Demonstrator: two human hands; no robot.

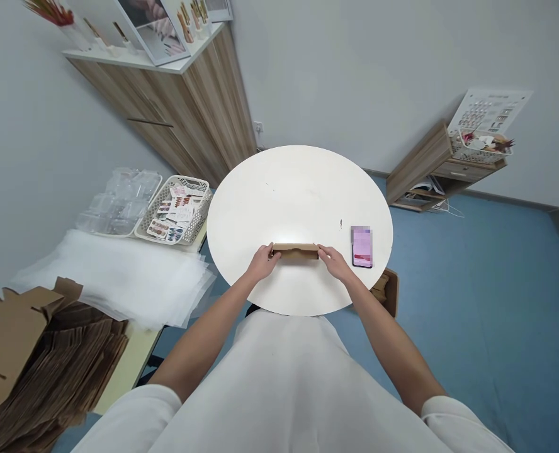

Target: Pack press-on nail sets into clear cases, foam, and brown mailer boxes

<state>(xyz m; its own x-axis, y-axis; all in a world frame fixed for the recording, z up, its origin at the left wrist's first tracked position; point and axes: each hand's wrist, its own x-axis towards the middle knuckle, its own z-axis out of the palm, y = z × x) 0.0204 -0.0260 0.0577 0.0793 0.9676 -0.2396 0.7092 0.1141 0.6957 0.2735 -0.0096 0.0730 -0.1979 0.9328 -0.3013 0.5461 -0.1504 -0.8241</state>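
Note:
A small brown cardboard box [296, 251] is at the near part of the round white table [298, 189], its long side facing me. My left hand [264, 262] grips the box's left end, thumb toward the near side. At the opposite end, my right hand [333, 262] has its fingers closed on the right corner. Whether anything lies inside the box cannot be seen. A phone [362, 246] with a lit pink screen lies on the table to the right of my right hand.
On the left are flat cardboard blanks [67, 358], translucent sheets [119, 270], a basket of printed cards [175, 207] and clear plastic packs [123, 198]. An open carton [391, 292] stands below the table's right edge. A wooden cabinet [189, 113] stands behind.

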